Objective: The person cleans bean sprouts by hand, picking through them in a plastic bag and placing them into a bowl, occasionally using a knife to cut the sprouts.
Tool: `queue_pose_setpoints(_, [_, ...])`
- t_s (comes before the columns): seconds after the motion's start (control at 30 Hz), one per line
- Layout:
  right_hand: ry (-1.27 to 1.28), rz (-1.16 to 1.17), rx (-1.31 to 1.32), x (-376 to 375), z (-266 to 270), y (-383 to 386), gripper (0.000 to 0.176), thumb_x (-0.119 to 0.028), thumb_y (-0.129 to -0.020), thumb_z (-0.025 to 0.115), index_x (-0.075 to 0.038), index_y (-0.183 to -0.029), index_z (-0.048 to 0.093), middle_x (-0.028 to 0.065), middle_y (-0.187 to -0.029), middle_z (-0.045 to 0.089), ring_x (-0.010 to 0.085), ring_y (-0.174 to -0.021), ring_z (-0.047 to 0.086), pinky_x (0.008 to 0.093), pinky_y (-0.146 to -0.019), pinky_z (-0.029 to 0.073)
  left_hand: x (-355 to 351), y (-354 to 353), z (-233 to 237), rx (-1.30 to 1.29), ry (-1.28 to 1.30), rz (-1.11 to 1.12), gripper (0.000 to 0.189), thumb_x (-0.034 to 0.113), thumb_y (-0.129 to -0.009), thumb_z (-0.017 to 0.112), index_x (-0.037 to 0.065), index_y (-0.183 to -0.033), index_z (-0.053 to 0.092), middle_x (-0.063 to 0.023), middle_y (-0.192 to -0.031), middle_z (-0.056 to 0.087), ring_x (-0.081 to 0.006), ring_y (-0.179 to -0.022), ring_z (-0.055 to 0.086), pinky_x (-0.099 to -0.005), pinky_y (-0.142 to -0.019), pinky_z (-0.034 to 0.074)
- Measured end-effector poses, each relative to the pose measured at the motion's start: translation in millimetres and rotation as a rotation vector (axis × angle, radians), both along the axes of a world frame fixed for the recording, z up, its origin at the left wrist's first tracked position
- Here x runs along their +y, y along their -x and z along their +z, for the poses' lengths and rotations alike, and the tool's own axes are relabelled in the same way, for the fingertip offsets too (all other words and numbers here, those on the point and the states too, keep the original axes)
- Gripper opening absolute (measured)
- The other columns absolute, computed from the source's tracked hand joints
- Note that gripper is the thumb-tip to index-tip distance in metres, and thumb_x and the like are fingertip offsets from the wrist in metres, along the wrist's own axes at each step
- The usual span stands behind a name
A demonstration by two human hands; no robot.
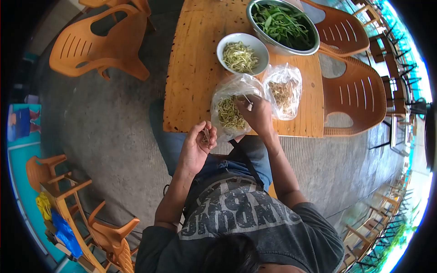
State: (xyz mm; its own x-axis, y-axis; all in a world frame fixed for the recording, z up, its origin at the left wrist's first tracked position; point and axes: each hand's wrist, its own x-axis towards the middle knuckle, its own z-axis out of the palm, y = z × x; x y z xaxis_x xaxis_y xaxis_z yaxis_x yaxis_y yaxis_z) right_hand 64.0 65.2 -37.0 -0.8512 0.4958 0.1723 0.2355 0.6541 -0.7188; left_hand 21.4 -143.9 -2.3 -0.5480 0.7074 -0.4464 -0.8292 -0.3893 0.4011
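My left hand [200, 144] is curled palm up just off the table's front edge, with thin brownish root trimmings in its fingers. My right hand [256, 113] reaches over the right side of a clear plastic bag of bean sprouts [230, 113], its fingers pinched on a pale sprout. Behind that bag stands a white bowl [220, 54] holding cleaned-looking sprouts [240, 57]. To the right lies a second clear bag [284, 102] with brownish stringy trimmings inside.
The wooden table [195, 50] has its front edge near my lap. A metal bowl [291, 51] of green leaves [280, 25] stands at the back right. Orange plastic chairs [98, 43] are at the left, with brown chairs [357, 95] along the right side.
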Motion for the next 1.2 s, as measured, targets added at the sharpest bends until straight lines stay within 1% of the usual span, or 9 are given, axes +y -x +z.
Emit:
queue_pose_setpoints(0.1, [-0.083,-0.021,-0.054,0.2,-6.2,1.6,0.019,-0.022,-0.078,0.072,-0.004,-0.084,0.069,0.0131,-0.068,0.064,0.0254,-0.057,0.062,0.0355,-0.055,0.048,1.6,-4.0,1.9,0.013,0.024,-0.012,0.018,0.024,-0.096,0.049,0.008,-0.087,0.049,-0.0039,-0.079,0.052,-0.0098,-0.065,0.048,-0.0228,-0.058,0.039])
queue_pose_setpoints(0.27, [0.177,0.000,-0.018,7.9,10.4,-12.7,0.023,-0.020,-0.079,0.072,0.000,-0.090,0.068,0.0092,-0.071,0.068,0.0161,-0.054,0.059,0.0311,-0.056,0.048,21.4,-5.2,5.0,0.177,0.161,-0.034,0.015,0.022,-0.094,0.052,0.007,-0.092,0.054,-0.0023,-0.078,0.054,-0.0078,-0.065,0.048,-0.0218,-0.057,0.039])
queue_pose_setpoints(0.37, [0.652,0.006,0.152,13.6,10.5,-28.9,0.018,-0.018,-0.082,0.069,0.000,-0.084,0.070,0.0043,-0.070,0.068,0.0135,-0.059,0.061,0.0294,-0.054,0.048,44.1,-0.8,6.7,0.401,0.262,-0.086,0.012,0.020,-0.093,0.057,0.008,-0.094,0.055,-0.0002,-0.077,0.054,-0.0059,-0.065,0.047,-0.0208,-0.058,0.038])
queue_pose_setpoints(0.4, [0.789,0.032,0.194,12.8,26.8,-34.1,0.017,-0.017,-0.085,0.068,0.000,-0.087,0.069,-0.0015,-0.072,0.066,0.0041,-0.057,0.052,0.0233,-0.049,0.042,50.7,2.4,3.3,0.451,0.260,-0.116,0.012,0.019,-0.092,0.058,0.008,-0.094,0.055,0.0005,-0.077,0.054,-0.0054,-0.065,0.047,-0.0205,-0.058,0.038])
queue_pose_setpoints(0.53, [1.134,0.042,0.076,19.9,54.6,-60.7,0.013,-0.014,-0.084,0.069,-0.003,-0.090,0.069,0.0002,-0.071,0.065,0.0002,-0.051,0.042,0.0178,-0.042,0.028,76.6,4.2,6.9,0.549,0.236,-0.302,0.013,0.018,-0.091,0.062,0.007,-0.097,0.058,0.0034,-0.076,0.054,-0.0030,-0.064,0.045,-0.0185,-0.058,0.036])
queue_pose_setpoints(0.83, [1.029,0.031,0.273,19.2,40.1,-73.6,0.008,-0.005,-0.088,0.064,0.003,-0.093,0.065,0.0053,-0.081,0.068,0.0091,-0.079,0.062,0.0230,-0.073,0.049,97.5,-6.0,3.3,0.543,0.268,-0.435,0.017,0.016,-0.089,0.064,0.001,-0.097,0.064,0.0018,-0.072,0.058,-0.0032,-0.058,0.045,-0.0182,-0.051,0.032])
queue_pose_setpoints(0.97, [1.019,0.008,0.306,24.9,38.8,-76.1,0.009,-0.004,-0.089,0.063,0.003,-0.094,0.064,0.0050,-0.085,0.067,0.0088,-0.081,0.062,0.0232,-0.074,0.050,108.7,-2.7,6.4,0.544,0.288,-0.467,0.016,0.015,-0.088,0.065,0.002,-0.097,0.067,0.0026,-0.071,0.058,-0.0022,-0.057,0.045,-0.0182,-0.051,0.032])
queue_pose_setpoints(1.1, [0.950,-0.095,0.253,34.9,41.4,-80.0,0.014,-0.011,-0.090,0.063,0.002,-0.095,0.066,0.0021,-0.081,0.064,0.0054,-0.072,0.056,0.0197,-0.062,0.044,123.1,-0.8,10.7,0.578,0.295,-0.469,0.016,0.012,-0.087,0.066,0.000,-0.097,0.068,0.0026,-0.068,0.058,-0.0021,-0.055,0.045,-0.0182,-0.050,0.033])
queue_pose_setpoints(1.2, [1.105,-0.088,0.276,44.5,46.6,-88.5,0.032,-0.025,-0.097,0.053,-0.003,-0.119,0.055,-0.0006,-0.075,0.056,0.0047,-0.063,0.047,0.0183,-0.058,0.036,135.4,3.0,17.2,0.632,0.321,-0.468,0.014,0.013,-0.086,0.067,0.002,-0.094,0.068,0.0032,-0.067,0.057,-0.0017,-0.055,0.044,-0.0181,-0.050,0.033])
